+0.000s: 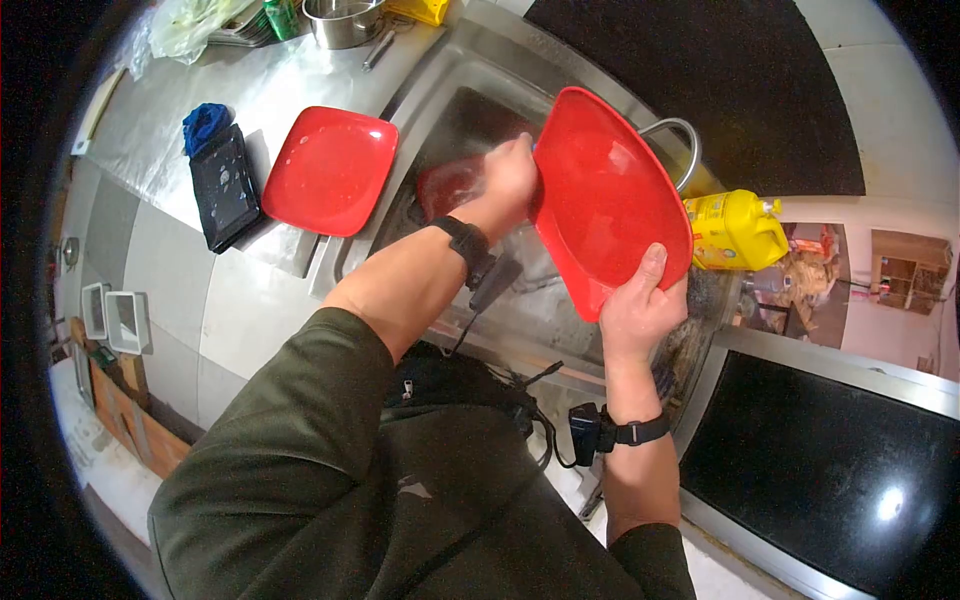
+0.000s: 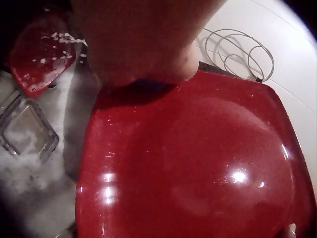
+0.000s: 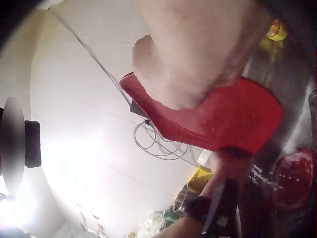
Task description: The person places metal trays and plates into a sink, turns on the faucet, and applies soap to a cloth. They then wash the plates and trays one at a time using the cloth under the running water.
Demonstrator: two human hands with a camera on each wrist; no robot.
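Observation:
Over the sink, a square red plate (image 1: 615, 190) is held up at a tilt. My right hand (image 1: 645, 310) grips its near right edge, thumb on the face and the other fingers hidden behind it. At the plate's far left edge, my left hand (image 1: 512, 178) is curled, a bit of blue cloth (image 2: 153, 85) showing under it against the plate. Most of that cloth is covered by the hand. A second red plate (image 2: 42, 59) with suds on it lies in the sink (image 1: 425, 100), partly behind the left hand in the head view.
Left of the sink, the steel counter bears another red plate (image 1: 330, 172), a black tray (image 1: 225, 190) and a blue mesh cloth (image 1: 205, 127). A steel pot (image 1: 343, 22) stands farther back. To the right are a curved metal tap (image 1: 690, 150) and a yellow jug (image 1: 735, 230).

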